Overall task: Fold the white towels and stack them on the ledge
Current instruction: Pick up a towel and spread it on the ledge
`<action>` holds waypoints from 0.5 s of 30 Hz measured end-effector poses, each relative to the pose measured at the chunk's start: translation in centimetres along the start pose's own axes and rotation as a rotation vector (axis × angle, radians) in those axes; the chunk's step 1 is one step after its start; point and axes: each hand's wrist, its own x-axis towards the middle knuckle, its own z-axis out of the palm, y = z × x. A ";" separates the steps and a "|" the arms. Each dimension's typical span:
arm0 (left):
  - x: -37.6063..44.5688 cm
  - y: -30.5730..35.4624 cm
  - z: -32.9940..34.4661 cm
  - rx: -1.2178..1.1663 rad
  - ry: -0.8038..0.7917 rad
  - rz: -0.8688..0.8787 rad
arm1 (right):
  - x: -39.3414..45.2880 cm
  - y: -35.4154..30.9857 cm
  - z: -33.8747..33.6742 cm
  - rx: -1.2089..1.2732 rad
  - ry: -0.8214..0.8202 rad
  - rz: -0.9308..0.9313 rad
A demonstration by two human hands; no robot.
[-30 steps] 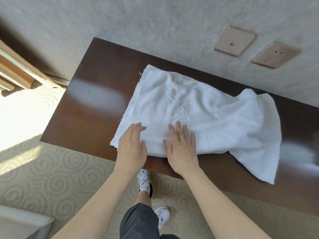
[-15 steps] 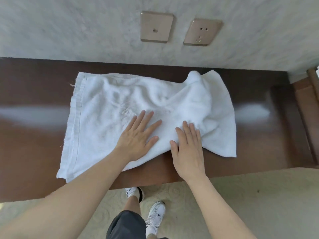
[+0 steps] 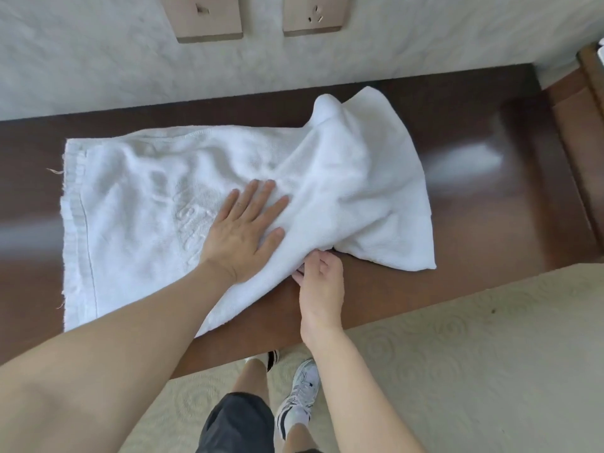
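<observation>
A white towel (image 3: 140, 204) lies spread lengthwise on the dark wooden ledge (image 3: 474, 204), flat on its left half and bunched into raised folds on its right half. My left hand (image 3: 243, 232) presses flat on the towel's middle, fingers straight and spread. My right hand (image 3: 318, 277) sits at the towel's near edge, fingers curled and pinching the cloth where the rumpled part begins.
A pale textured wall with two beige plates, a switch (image 3: 204, 16) and a socket (image 3: 315, 14), rises behind the ledge. Patterned carpet (image 3: 474, 354) lies below the front edge, with my legs and shoes there. A wooden frame (image 3: 585, 132) borders the right end.
My right hand went from lying flat on the towel to pinching its near edge. My left hand slid right toward the bunched part. The view shifted slightly right.
</observation>
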 end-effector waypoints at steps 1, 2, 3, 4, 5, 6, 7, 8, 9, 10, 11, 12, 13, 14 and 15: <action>0.0 0.0 -0.1 -0.014 0.005 0.005 | -0.1 -0.2 0.3 0.142 -0.046 0.067; -0.1 -0.1 -0.2 -0.026 0.009 0.010 | -0.1 -0.5 0.5 0.246 -0.073 0.116; -0.1 -0.1 -0.2 -0.037 0.013 0.012 | 0.0 -0.7 0.7 0.315 -0.088 0.154; 0.0 -0.1 -0.3 -0.047 0.014 0.013 | 0.0 -0.9 0.7 0.367 -0.103 0.187; 0.0 -0.2 -0.3 -0.054 0.016 0.014 | 0.0 -1.0 0.8 0.405 -0.125 0.222; 0.0 -0.2 -0.3 -0.058 0.019 0.014 | 0.0 -1.1 0.7 0.430 -0.146 0.260; 0.0 -0.2 -0.2 -0.063 0.025 0.017 | 0.0 -1.2 0.7 0.441 -0.161 0.287; -0.1 -0.2 -0.2 -0.075 0.032 0.023 | 0.0 -1.2 0.4 0.443 -0.179 0.295; -0.1 -0.2 -0.2 -0.089 0.038 0.030 | 0.1 -1.2 0.1 0.443 -0.200 0.292; -0.1 -0.3 -0.3 -0.099 0.043 0.034 | 0.2 -1.2 -0.2 0.443 -0.229 0.284; -0.1 -0.3 -0.3 -0.104 0.047 0.035 | 0.2 -1.1 -0.5 0.453 -0.269 0.280; -0.1 -0.3 -0.3 -0.103 0.049 0.036 | 0.0 -1.0 -0.9 0.467 -0.316 0.278; -0.1 -0.3 -0.3 -0.097 0.049 0.037 | -0.2 -0.8 -1.3 0.482 -0.368 0.277; 0.0 -0.3 -0.3 -0.086 0.047 0.036 | -0.5 -0.4 -1.8 0.500 -0.417 0.277; 0.1 -0.4 -0.2 -0.072 0.041 0.032 | -0.6 0.1 -2.5 0.515 -0.451 0.270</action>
